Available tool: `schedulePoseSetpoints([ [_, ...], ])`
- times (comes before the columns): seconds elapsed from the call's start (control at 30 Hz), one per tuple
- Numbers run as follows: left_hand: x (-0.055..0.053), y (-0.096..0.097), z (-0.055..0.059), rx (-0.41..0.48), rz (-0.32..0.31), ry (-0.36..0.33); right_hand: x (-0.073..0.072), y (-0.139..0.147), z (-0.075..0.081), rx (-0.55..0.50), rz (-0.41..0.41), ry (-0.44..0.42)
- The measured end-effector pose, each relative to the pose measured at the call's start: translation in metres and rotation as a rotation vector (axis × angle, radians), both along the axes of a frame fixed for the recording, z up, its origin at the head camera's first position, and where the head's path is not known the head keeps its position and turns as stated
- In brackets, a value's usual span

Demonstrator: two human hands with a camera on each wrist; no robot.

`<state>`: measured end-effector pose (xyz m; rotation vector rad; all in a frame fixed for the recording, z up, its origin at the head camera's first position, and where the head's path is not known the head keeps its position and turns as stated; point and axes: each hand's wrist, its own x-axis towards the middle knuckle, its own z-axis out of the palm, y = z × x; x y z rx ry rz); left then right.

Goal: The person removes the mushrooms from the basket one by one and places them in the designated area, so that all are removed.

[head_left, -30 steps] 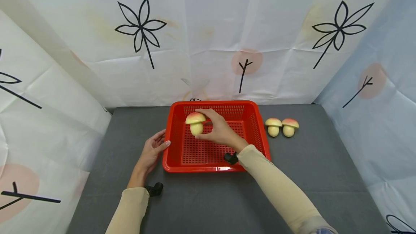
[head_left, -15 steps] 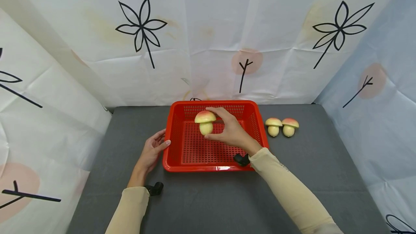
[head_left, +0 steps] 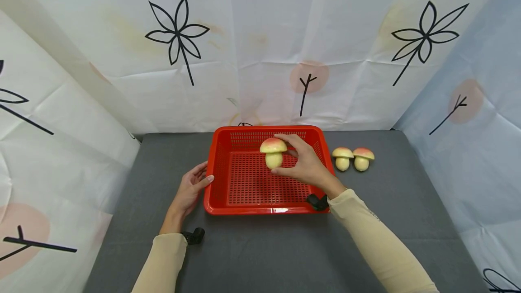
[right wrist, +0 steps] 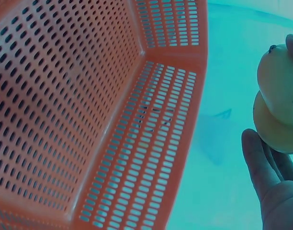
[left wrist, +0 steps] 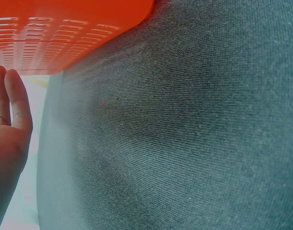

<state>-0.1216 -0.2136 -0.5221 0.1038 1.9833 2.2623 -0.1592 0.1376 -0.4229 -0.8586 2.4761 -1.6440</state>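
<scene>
My right hand pinches a toy mushroom with a red and yellow cap and a pale yellow stem, thumb at the stem's bottom and fingers at the cap. It is held upright above a red plastic basket. In the right wrist view the mushroom shows at the right edge, past the basket's slotted wall. At the basket's left side, my left hand holds the rim, thumb on top and fingers along the outer wall. The left wrist view shows those fingers touching the basket.
Two similar mushrooms, a left one and a right one, stand side by side just right of the basket. The grey table is bordered by printed white cloth at the back and sides.
My right hand has moved steadily rightward over the basket, carrying the mushroom with it. The left hand, the basket and the two other mushrooms have stayed in place.
</scene>
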Motion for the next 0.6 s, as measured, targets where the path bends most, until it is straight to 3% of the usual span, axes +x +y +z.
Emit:
schedulePoseSetpoints([
  [0.6, -0.002, 0.000, -0.002, 0.021, 0.000, 0.008, 0.009, 0.038, 0.005, 0.022, -0.070, 0.003],
])
